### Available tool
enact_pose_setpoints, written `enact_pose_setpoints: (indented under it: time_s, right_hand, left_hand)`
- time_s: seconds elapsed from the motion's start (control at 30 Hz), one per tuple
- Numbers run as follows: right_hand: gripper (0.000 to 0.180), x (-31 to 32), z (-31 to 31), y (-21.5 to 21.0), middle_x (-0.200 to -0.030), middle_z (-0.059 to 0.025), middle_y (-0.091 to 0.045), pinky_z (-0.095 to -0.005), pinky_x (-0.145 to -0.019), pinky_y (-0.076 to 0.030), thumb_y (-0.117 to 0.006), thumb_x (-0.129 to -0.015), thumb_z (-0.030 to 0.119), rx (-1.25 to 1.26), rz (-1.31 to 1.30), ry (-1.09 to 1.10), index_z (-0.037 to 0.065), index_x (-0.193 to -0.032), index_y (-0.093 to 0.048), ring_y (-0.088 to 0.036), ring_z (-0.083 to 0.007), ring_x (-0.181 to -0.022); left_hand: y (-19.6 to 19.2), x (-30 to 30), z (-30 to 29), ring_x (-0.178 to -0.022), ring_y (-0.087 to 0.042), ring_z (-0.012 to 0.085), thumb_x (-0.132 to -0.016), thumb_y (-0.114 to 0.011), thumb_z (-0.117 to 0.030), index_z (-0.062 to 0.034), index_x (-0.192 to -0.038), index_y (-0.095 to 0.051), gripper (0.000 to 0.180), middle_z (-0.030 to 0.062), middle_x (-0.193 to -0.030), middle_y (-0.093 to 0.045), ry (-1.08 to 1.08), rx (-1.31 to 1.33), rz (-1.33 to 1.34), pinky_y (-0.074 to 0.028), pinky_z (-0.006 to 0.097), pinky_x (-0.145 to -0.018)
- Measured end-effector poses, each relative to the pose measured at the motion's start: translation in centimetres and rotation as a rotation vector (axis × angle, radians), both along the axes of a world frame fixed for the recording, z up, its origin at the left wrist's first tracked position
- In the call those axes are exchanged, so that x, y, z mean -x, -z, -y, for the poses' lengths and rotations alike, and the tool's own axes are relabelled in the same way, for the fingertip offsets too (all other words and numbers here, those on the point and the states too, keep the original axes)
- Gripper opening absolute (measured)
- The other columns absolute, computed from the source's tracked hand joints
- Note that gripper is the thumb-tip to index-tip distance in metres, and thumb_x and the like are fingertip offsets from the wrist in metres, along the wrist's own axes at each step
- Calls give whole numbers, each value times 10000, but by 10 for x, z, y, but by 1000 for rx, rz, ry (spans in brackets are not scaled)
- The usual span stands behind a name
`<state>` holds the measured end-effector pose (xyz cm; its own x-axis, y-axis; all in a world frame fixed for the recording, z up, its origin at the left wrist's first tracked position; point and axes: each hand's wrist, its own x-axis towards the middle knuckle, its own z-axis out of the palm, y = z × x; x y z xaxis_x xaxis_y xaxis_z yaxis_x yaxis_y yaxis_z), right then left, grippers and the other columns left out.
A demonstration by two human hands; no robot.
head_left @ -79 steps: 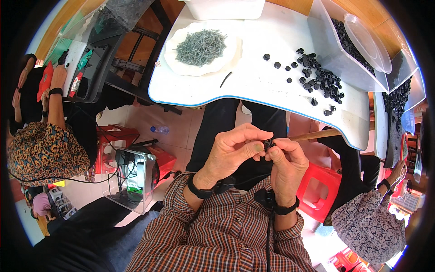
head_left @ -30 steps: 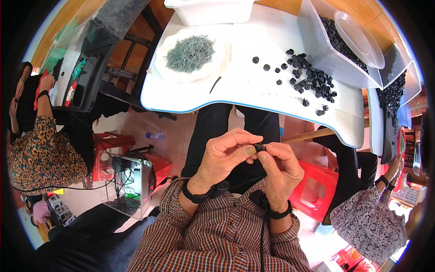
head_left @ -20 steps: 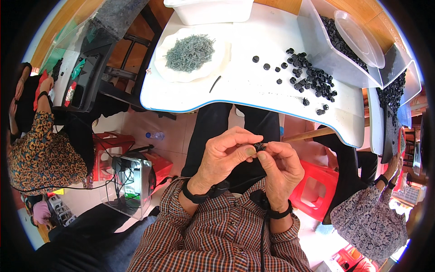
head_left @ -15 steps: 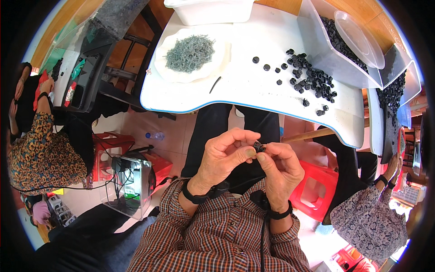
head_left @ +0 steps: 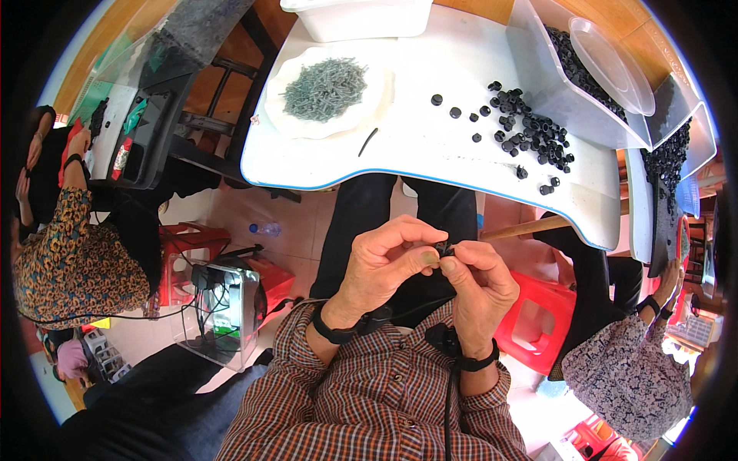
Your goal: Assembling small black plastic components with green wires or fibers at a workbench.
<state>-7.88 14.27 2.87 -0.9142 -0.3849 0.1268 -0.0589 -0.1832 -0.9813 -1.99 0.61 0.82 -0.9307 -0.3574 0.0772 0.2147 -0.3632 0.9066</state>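
Observation:
A small black plastic part (head_left: 443,248) is pinched between the fingertips of both hands, above my lap and in front of the table's near edge. My left hand (head_left: 392,257) grips it from the left with thumb and index finger. From the right, the thumb and index finger of my right hand (head_left: 478,278) close on it too. Fingers cover much of the part, so its exact shape is hidden. Beyond them on the table lies a loose pile of similar black caps (head_left: 538,134). A white plate (head_left: 280,123) holds a heap of thin grey pins (head_left: 325,88).
The white table (head_left: 419,161) has a blue edge. At its right stands a clear bin (head_left: 569,100) of black parts with a round lid (head_left: 611,65). A white tub (head_left: 361,19) sits at the back. Co-workers sit left and right; red stools (head_left: 534,319) stand nearby.
Both hands keep their pinch on the small black part, with only slight finger movement. The whole view has shifted a little.

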Motion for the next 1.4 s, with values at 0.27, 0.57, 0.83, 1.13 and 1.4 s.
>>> enact_pose_setpoints:
  time_s: [0.27,0.57,0.83,1.13,1.4]
  right_hand:
    - [165,1,-2,5,-925,-70,-648,-207,-709,-498,-715,-798,-63,-24,27,-17,-25,-954,-676,-614,-102,-811]
    - [149,1,-1,2,-929,-77,-650,-214,-708,-523,-697,-824,-47,12,80,-29,-34,-969,-665,-634,-112,-799]
    - [149,2,-1,3,-933,-85,-649,-216,-717,-528,-692,-831,-40,16,99,-26,-33,-978,-663,-640,-118,-803]
    - [155,7,-4,5,-926,-90,-655,-216,-705,-540,-688,-838,-30,36,76,-86,-33,-991,-664,-646,-118,-793]
    - [162,6,-3,3,-917,-78,-661,-213,-706,-532,-685,-844,-26,4,152,-60,-30,-1005,-665,-641,-107,-793]
  left_hand:
    - [0,0,1,-741,-614,107,-889,-642,-31,32,-1075,-652,197,95,-964,-615,-12,47,-7,-529,204,-640]
    - [-1,-1,2,-751,-618,106,-883,-645,-22,31,-1070,-665,195,100,-965,-624,-19,67,2,-534,200,-645]
    - [-2,-1,1,-753,-620,109,-880,-647,-18,29,-1065,-669,192,101,-966,-627,-11,67,8,-534,200,-643]
    - [0,0,1,-743,-623,110,-875,-647,-8,29,-1066,-670,196,103,-964,-627,-15,82,12,-533,200,-637]
    - [1,1,2,-744,-619,108,-874,-650,-13,26,-1070,-672,200,98,-963,-626,-12,88,25,-531,198,-640]
